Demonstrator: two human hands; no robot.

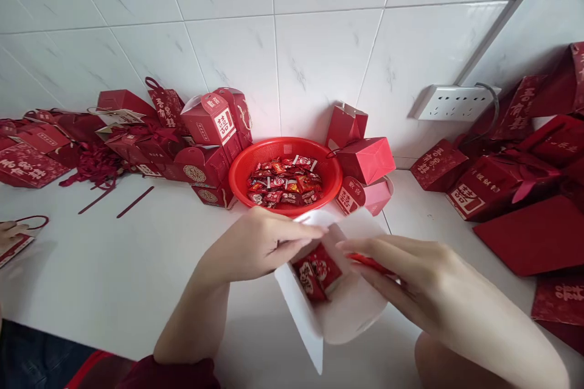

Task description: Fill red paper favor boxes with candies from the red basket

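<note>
An open paper gift box [351,319] with white inner sides stands in front of me, its flaps spread. Red-wrapped candies [317,270] lie at its bottom. My left hand [267,243] is at the box's far left edge, thumb and fingers closed on it; the fingertips partly cover the opening. Over the right side of the box, my right hand [417,276] pinches a red-wrapped candy [371,263], mostly hidden by the fingers. Just behind the box is a red plastic basket [235,179] of wrapped candies [287,182].
Folded red gift boxes [205,118] stand left of the basket, more boxes [365,161] right of it. Dark red ribbons [98,164] lie at left. Another person's hand [11,234] is at the far left edge. Red boxes [502,185] pile up at right, below a power strip [456,103].
</note>
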